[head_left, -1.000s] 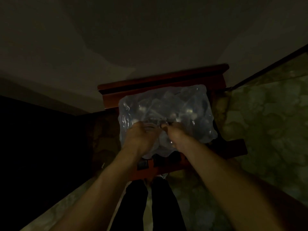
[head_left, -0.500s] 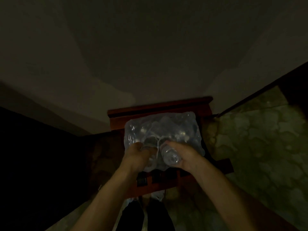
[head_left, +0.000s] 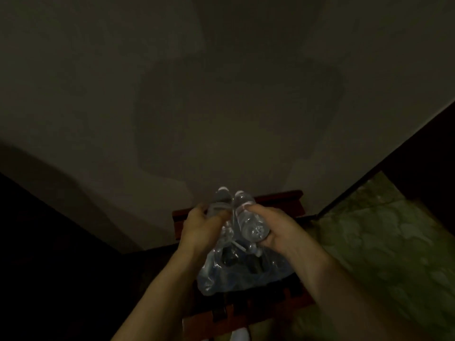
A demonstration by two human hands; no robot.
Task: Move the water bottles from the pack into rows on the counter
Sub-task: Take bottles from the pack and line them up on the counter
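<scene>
The room is dim. My left hand (head_left: 200,223) grips a clear water bottle (head_left: 220,200) and my right hand (head_left: 277,228) grips a second water bottle (head_left: 248,221). Both bottles are raised side by side, caps pointing away from me. Below them the clear plastic pack (head_left: 236,274) lies crumpled on a red-brown wooden stand (head_left: 278,203); dark shapes show through the wrap, and I cannot tell how many bottles stay inside.
A mottled green stone counter (head_left: 384,244) runs along the right, bounded by a dark rail. A plain wall (head_left: 221,94) fills the upper view. The left side is in deep shadow. A white shoe tip (head_left: 240,334) shows at the bottom.
Both hands have lifted one bottle each up out of the pack. The wrap has sagged flatter. The view has tilted up toward the wall.
</scene>
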